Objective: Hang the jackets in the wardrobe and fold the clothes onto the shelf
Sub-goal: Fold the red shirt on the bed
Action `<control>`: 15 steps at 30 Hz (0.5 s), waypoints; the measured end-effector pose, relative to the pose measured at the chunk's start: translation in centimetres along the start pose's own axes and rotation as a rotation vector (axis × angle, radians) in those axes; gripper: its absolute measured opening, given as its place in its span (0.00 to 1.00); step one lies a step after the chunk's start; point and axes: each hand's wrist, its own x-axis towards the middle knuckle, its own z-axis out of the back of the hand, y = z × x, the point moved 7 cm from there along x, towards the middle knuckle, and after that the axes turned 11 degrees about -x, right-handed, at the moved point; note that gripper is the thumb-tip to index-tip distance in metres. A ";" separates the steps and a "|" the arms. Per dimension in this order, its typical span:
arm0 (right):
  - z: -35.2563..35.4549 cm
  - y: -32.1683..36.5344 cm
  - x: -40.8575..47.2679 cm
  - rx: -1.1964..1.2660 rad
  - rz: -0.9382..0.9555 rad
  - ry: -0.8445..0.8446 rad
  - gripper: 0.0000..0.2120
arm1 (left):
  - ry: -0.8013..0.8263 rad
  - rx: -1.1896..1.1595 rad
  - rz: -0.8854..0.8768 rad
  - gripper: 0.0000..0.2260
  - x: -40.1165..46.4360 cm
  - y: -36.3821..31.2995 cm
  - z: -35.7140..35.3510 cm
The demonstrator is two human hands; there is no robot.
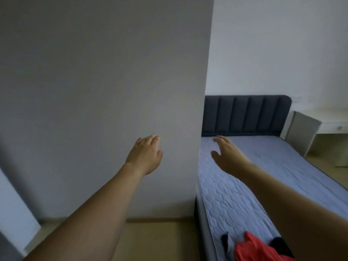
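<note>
Your bare left arm reaches forward; left hand (145,154) held flat, fingers straight and together. Your bare right arm extends alongside; right hand (227,154) relaxed, fingers spread, holding nothing.

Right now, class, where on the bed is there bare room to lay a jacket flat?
The mattress lies bare from the headboard down to the clothes pile at its near end, which is the one crowded spot.
</note>
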 end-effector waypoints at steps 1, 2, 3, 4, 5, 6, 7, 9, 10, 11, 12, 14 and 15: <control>-0.4 -2.6 -0.4 -0.001 0.002 0.015 0.27 | 0.013 -0.002 0.012 0.25 0.3 -1.9 -1.5; -0.9 -5.0 -0.7 0.003 0.000 0.048 0.27 | 0.044 -0.010 0.026 0.25 0.4 -3.6 -3.0; -1.3 -7.3 -1.1 0.009 -0.005 0.084 0.27 | 0.086 -0.016 0.044 0.25 0.3 -5.1 -4.7; -1.5 -9.5 -1.2 0.012 -0.015 0.106 0.27 | 0.116 -0.028 0.062 0.25 0.3 -6.4 -6.2; -1.6 -11.7 -1.1 0.014 -0.023 0.110 0.27 | 0.144 -0.036 0.080 0.25 0.4 -7.6 -7.7; -1.6 -14.0 -1.0 0.015 -0.041 0.113 0.27 | 0.172 -0.046 0.092 0.25 0.6 -8.9 -9.1; -2.0 -16.2 -0.9 0.024 -0.059 0.111 0.26 | 0.200 -0.055 0.104 0.25 1.1 -10.1 -10.5; -3.4 -20.4 -1.2 0.036 -0.106 0.129 0.27 | 0.245 -0.061 0.113 0.24 2.0 -12.6 -13.4; -4.6 -23.6 -1.6 0.034 -0.130 0.158 0.27 | 0.263 -0.077 0.122 0.24 2.6 -14.9 -15.8; -5.6 -24.9 -1.9 0.037 -0.131 0.168 0.27 | 0.264 -0.085 0.142 0.24 2.8 -15.7 -16.8; -6.7 -26.4 -2.3 0.036 -0.132 0.195 0.28 | 0.264 -0.099 0.162 0.23 2.8 -16.8 -18.0; -9.1 -31.3 -2.6 0.026 -0.135 0.271 0.28 | 0.313 -0.135 0.206 0.22 3.3 -20.1 -22.3; -10.4 -33.9 -2.7 0.015 -0.134 0.317 0.28 | 0.345 -0.145 0.222 0.22 3.5 -21.8 -24.7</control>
